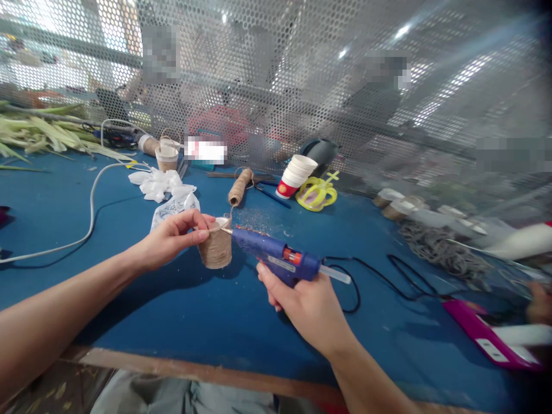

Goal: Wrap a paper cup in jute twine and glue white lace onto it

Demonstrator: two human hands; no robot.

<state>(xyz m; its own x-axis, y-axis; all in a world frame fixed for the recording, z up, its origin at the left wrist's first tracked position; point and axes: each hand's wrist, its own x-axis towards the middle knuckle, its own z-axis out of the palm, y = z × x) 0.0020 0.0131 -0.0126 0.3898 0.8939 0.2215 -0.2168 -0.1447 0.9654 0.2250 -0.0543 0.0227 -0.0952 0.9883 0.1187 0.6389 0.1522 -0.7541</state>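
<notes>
My left hand (183, 234) pinches the rim of a paper cup (215, 248) wrapped in brown twine, and lifts it over the blue table. In my right hand (308, 305) is a blue hot glue gun (276, 254), its nozzle against the cup's upper edge. A clear glue stick (338, 274) sticks out of the gun's rear. From the cup's rim a strand of twine runs up to a spool of twine (240, 187) lying behind it.
Behind stand stacked paper cups (297, 174), a yellow crown-shaped object (317, 194) and a twine-wrapped cup (167, 158). White plastic (159, 183) lies left. At right are grey cord (444, 247), a magenta power strip (487, 333) and another person's hand (539, 305). Perforated metal (267, 75) closes the back.
</notes>
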